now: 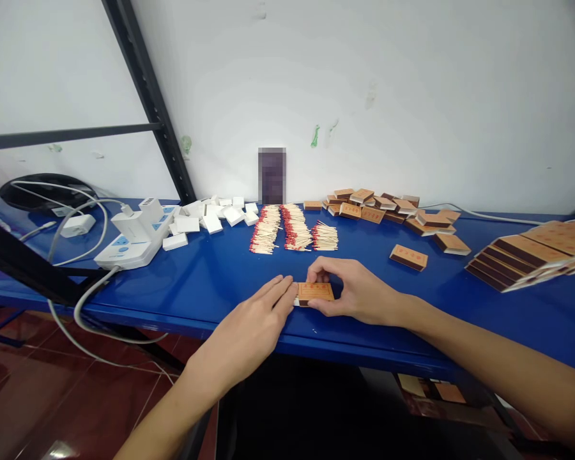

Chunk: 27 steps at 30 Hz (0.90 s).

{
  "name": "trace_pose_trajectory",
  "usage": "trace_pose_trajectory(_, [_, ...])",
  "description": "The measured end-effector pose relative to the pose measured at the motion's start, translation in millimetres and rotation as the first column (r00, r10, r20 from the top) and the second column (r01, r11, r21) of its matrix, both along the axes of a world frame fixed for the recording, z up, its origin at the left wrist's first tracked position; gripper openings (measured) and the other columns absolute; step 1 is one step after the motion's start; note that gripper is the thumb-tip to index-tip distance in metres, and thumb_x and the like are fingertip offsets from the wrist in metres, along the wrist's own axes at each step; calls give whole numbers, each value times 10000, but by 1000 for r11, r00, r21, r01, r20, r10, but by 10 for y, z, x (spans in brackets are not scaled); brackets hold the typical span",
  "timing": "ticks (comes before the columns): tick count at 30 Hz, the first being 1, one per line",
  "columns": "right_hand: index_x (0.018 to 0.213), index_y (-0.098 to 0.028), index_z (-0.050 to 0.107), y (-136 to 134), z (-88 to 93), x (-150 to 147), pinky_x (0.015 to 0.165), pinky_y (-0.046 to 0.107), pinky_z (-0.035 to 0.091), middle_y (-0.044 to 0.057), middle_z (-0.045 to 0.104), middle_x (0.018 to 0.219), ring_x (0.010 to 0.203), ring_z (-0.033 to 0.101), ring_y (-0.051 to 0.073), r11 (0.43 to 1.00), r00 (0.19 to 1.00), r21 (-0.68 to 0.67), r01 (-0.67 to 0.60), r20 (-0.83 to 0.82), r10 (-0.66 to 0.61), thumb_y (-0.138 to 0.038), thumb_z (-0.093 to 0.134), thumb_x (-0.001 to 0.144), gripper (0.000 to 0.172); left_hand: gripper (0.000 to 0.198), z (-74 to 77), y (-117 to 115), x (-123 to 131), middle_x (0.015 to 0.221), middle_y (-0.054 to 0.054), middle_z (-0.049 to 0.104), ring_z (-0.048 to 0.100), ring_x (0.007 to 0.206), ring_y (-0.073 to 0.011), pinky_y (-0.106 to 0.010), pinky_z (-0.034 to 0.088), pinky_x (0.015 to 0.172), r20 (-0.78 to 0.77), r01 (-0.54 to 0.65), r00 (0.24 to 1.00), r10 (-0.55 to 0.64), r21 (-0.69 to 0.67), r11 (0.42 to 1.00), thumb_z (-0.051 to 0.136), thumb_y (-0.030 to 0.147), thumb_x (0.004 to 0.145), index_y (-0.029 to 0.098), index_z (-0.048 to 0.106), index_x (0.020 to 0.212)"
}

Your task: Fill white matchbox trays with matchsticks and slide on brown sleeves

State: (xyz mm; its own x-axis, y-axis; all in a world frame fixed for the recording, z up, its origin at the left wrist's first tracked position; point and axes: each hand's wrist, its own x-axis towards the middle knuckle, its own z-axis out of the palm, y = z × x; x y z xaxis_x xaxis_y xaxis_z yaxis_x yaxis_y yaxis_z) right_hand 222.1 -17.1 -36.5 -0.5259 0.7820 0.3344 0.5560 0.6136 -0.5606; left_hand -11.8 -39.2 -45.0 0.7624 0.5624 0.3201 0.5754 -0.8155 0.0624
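My right hand (354, 294) grips an orange-brown matchbox (316, 292) by its long sides, thumb on the near side and fingers on the far side. The box lies flat near the front edge of the blue shelf. A bit of the white inner tray (296, 297) shows at its left end. There my left hand (256, 319) rests with fingers stretched out, their tips over the tray and touching that end; what lies under them is hidden. Beyond the hands are three piles of red-tipped matches (297, 227), the right one smaller.
White trays (186, 225) are heaped at the back left, beside a power strip (129, 249) with chargers and cables. Matchbox sleeves (371, 213) lie loose at the back right. One sleeve (409, 257) sits nearer, and stacked matchboxes (522, 255) stand far right. A black post (23, 243) rises at left.
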Motion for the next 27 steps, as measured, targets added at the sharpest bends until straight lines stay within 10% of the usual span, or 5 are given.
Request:
trace_pose_trajectory(14, [966,-219,533,-17,-18,-110,733,311,441,30,611,942,844,549,184,995,997,72,-65,57,61,-328,685,844,223,652,60,-116,-79,1627,-37,123,231,1475,-219,-397,391,1158,151,-26,986,76,-311,950,359,357,1031,293,1,1571])
trace_pose_trajectory(27, [1034,-211,546,-274,92,-65,773,375,470,72,635,981,887,546,232,984,965,176,-39,261,-8,-172,604,827,218,553,8,-85,-35,1612,-49,235,315,1452,-263,-441,383,1153,319,-11,941,113,-304,952,443,339,1004,330,261,1526])
